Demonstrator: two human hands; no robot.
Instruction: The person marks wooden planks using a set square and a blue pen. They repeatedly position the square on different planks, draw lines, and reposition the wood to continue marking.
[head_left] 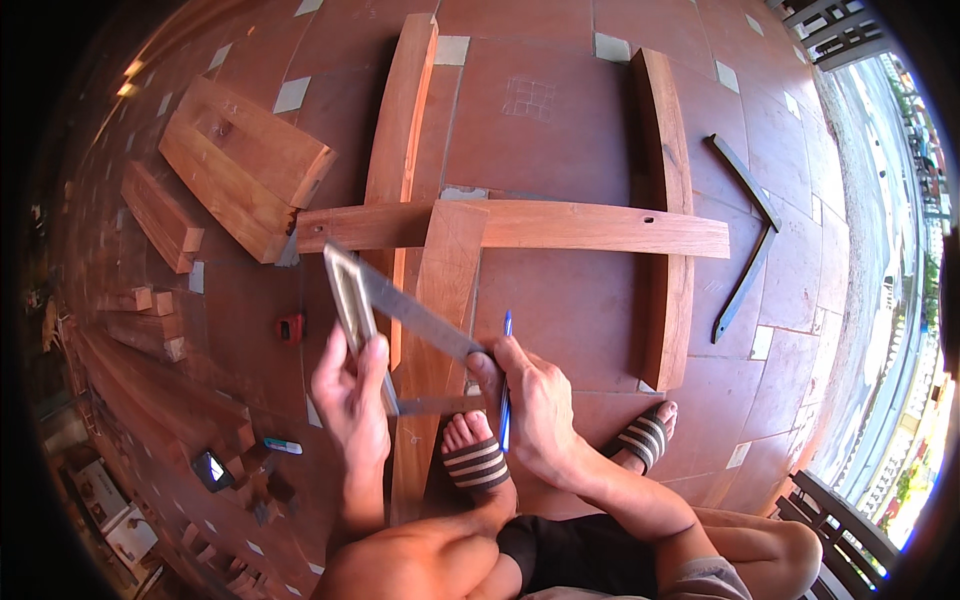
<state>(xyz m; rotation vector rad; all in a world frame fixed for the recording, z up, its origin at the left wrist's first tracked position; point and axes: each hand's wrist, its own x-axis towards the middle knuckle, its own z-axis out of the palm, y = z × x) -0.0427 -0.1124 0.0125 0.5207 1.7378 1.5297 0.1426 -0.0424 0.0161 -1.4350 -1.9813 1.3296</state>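
My left hand (355, 395) is closed around the pale, thick stock of a carpenter's square (352, 300), lifted above the wood. My right hand (535, 400) pinches the far end of the square's thin metal blade between thumb and fingers. A blue pen (506, 425) is also in that hand, pointing away from me. Under the square, a long reddish timber (450, 260) runs toward my feet. Its far end overlaps a crosswise timber (570, 226), which has a small dark slot near its right end. A second metal strip shows below the stock; I cannot tell whether it joins it.
Two thick beams (398, 120) (662, 150) lie beneath the crosswise timber. A dark angled metal square (770, 225) lies at right. Wood blocks (235, 150), a red tape measure (290, 328), a teal-and-white tool (283, 446) and a phone-like device (211, 470) are at left.
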